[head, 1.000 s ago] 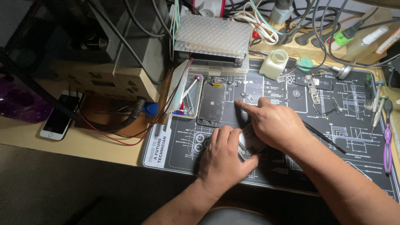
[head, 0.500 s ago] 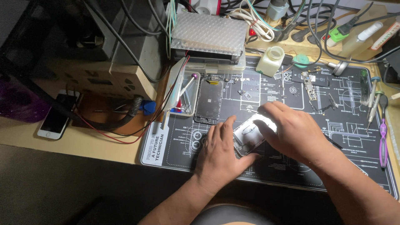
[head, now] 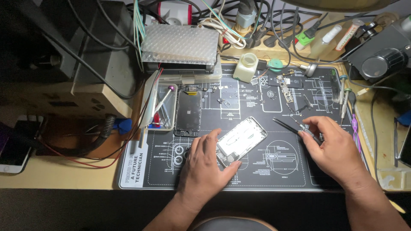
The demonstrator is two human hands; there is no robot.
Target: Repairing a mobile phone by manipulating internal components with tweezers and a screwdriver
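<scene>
Two bare hands work over an opened phone housing (head: 241, 140) lying tilted near the middle of a dark printed work mat (head: 295, 171). The left hand (head: 204, 171) rests flat with fingers spread, its thumb and forefinger pressing the housing's near corner rather than closing around it. The right hand (head: 336, 147) is pinched shut on dark tweezers (head: 291, 126), whose tips point left toward the housing but stand apart from it. Held only by pressure, the housing could skid on the mat, and the sharp tips could then scratch or slip into the bare interior. Tiny loose parts and a bare circuit board (head: 286, 91) lie on the far right of the mat, where a sweeping wrist could scatter them. A detached black screen (head: 189, 113) lies just left of the housing, beside a clear tray (head: 160, 107). Tangled cables (head: 239, 30) crowd the far edge, a small white bottle (head: 246, 67) stands there, and a phone (head: 15, 147) sits at far left.
</scene>
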